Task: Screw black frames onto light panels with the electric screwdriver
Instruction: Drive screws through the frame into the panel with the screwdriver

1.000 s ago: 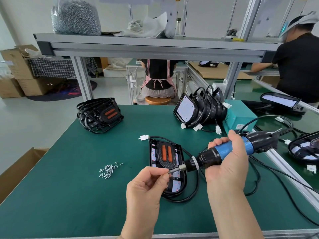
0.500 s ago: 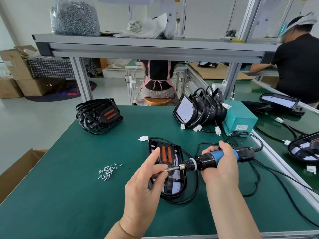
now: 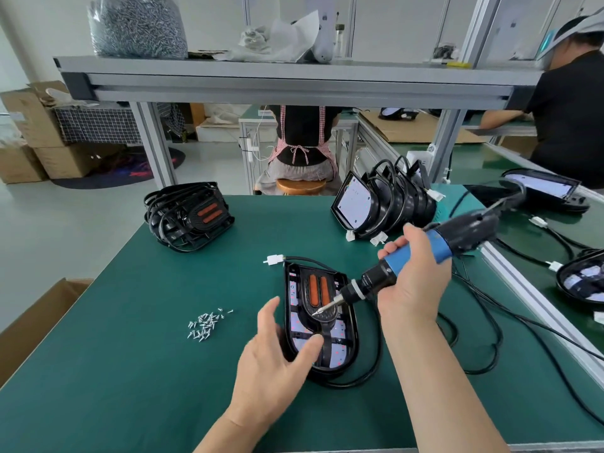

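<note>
A light panel with a black frame (image 3: 322, 318) and two orange strips lies flat on the green table (image 3: 130, 322) in front of me. My right hand (image 3: 413, 276) grips the blue and black electric screwdriver (image 3: 408, 261), tilted down to the left, its bit tip on the frame's middle below the orange strips. My left hand (image 3: 274, 358) rests with relaxed fingers against the panel's left lower edge, thumb lying on the frame. A small heap of loose screws (image 3: 206, 325) lies to the left of the panel.
A pile of black frames (image 3: 188, 215) sits at the table's back left. A row of upright panels with cables (image 3: 379, 204) stands at the back right. Black cables (image 3: 474, 331) loop to the right. A shelf (image 3: 277, 76) spans overhead. Two people work beyond.
My left hand let go of the bit tip and dropped onto the panel's lower left edge. The screwdriver tilted up at its rear and its tip came down onto the frame.
</note>
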